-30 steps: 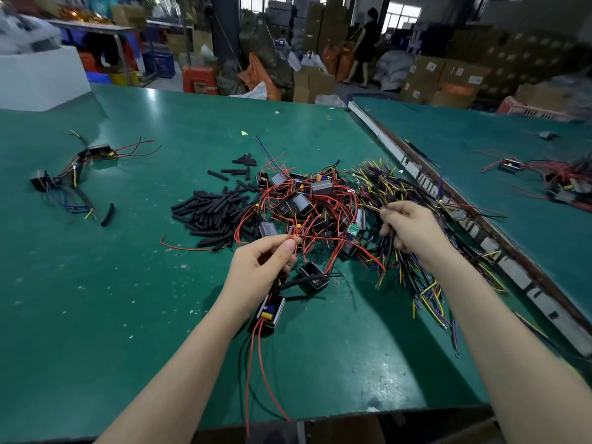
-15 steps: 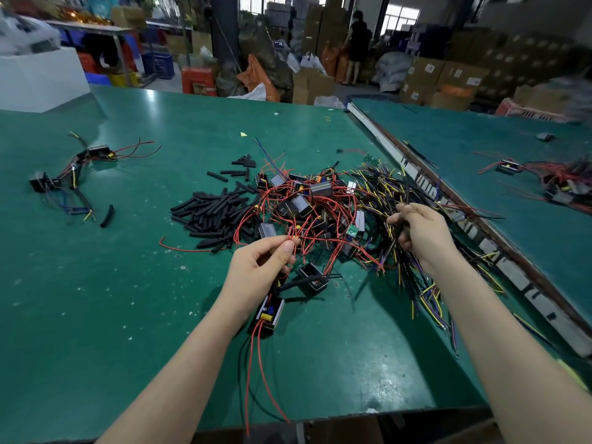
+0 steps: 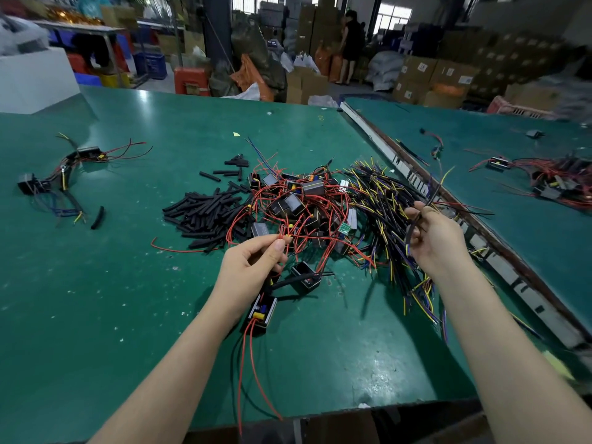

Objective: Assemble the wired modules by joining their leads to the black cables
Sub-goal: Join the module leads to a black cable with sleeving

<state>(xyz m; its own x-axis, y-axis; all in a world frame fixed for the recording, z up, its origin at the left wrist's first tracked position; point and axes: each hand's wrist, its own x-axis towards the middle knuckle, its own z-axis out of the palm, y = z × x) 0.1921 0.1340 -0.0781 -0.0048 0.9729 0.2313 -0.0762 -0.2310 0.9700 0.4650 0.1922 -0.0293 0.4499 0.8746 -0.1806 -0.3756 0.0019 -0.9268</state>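
Left hand pinches a red lead, its module hanging just below the hand. Right hand grips one black cable, lifted off the cable pile right of the module heap on the worktop. Pull it clear first, then bring bare ends together.

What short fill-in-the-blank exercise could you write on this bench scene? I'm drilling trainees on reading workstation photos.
1. The left hand pinches the tips of thin ____ leads.
2. The right hand has lifted a black cable from the cable pile, which lies to the ____ of the modules pile.
3. The loose black sleeves lie on a ____ table.
4. The open module lies beneath the ____ forearm.

Missing words: red; right; green; left
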